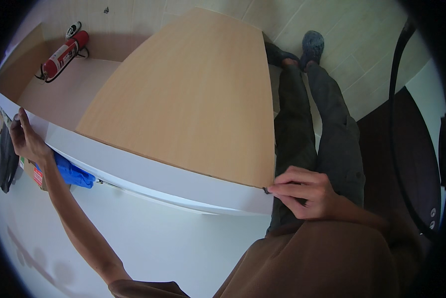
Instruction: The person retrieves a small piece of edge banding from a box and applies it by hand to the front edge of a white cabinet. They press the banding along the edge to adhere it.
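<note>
A wide light-wood panel (193, 94) fills the middle of the view, bordered along its near side by a long white edge board (148, 161). At the panel's near right corner my right hand (305, 192) is closed in a pinch. Its fingertips meet a small dark piece (266, 190), too small to name, at the end of the white board. Far off to the left, my left hand (32, 139) grips the other end of the white board, fingers bent and partly hidden. Just below that hand is a crumpled blue plastic or cloth item (71, 171).
Inside the pale recess beyond the panel lies a red fire extinguisher (61, 57) with a black hose. A dark bag (5, 159) and a cardboard box (37, 178) are near my left hand. At right are a black cable (393, 99) and a dark brown surface (397, 144).
</note>
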A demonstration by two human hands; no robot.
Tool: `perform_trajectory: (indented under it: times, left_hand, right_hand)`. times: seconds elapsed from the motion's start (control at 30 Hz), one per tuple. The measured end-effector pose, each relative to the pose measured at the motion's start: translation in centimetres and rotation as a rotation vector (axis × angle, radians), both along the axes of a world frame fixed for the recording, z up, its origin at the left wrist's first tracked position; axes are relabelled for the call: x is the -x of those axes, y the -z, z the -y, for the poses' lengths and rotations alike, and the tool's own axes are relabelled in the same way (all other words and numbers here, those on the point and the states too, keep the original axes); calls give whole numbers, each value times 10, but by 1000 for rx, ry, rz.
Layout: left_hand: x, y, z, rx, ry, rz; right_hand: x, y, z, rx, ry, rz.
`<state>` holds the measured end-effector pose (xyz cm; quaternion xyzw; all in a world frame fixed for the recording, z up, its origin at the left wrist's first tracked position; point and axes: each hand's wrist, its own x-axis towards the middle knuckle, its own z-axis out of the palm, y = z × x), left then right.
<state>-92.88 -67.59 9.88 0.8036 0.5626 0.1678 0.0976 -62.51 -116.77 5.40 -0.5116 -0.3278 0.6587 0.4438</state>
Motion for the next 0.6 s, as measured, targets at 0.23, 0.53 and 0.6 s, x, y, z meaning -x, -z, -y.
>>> perform_trajectory:
  times: [0.23, 0.53, 0.6]
  left_hand:
    - [-3, 2, -6, -14, 19, -31]
    - [6, 1, -11, -10, 25, -24]
    - [2, 1, -8, -18, 14, -17]
  right_hand:
    - [15, 5, -13, -46, 80, 11]
    - [13, 3, -12, -20, 93, -19]
    - [9, -2, -6, 6, 68, -5]
